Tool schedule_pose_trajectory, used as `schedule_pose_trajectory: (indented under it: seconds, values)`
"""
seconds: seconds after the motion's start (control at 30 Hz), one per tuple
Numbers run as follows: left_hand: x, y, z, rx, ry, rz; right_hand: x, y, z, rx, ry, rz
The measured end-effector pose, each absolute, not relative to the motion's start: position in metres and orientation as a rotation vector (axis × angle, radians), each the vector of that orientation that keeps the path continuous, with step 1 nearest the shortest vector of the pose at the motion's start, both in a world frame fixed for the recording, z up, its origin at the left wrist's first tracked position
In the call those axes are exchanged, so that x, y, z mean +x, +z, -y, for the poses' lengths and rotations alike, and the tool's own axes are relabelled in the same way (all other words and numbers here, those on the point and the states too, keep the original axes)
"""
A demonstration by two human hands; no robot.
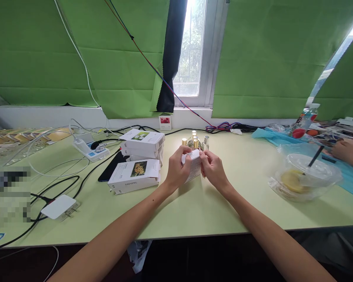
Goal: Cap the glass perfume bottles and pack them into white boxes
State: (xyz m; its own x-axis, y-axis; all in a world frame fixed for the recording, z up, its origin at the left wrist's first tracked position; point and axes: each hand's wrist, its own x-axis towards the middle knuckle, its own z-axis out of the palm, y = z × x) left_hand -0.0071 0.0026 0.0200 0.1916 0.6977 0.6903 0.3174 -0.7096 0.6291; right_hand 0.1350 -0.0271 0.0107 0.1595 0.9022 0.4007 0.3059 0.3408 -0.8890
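Between both hands, just above the table, is a small white box [194, 169] with fine print on its side. My left hand [179, 166] is closed around its left side. The fingers of my right hand [213, 168] pinch its upper right edge. Right behind the box stand several small glass bottles with gold and silver caps [195, 140], partly hidden by the hands and box. Left of my left hand lies a white box with a yellow flower picture [139, 169]. Behind that is a stack of white boxes, the top one [142, 137] with a white flower picture.
A dark phone [113, 167] lies partly beneath the boxes. Cables, a power strip [91, 150] and a white charger [60, 206] spread over the left side. To the right stand a bagged lidded drink cup [300, 176] and a bottle [304, 119]; another person's hand [348, 150] is beyond.
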Motion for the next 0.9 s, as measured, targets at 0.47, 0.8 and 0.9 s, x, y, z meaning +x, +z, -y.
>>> schedule_pose_trajectory:
  seconds: [0.47,0.8,0.9]
  values:
    - [-0.0069,0.0219,-0.0014,2.123,1.533,-0.952,0.1350,0.0111,0.0291,-1.198,0.633,1.393]
    - [-0.0082,0.0217,-0.0007,2.100,1.510,-0.933,0.1353,0.0102,0.0279,-1.157,0.685,1.384]
    - [-0.0085,0.0216,-0.0006,2.090,1.514,-0.947,0.1352,0.0094,0.0275,-1.137,0.698,1.392]
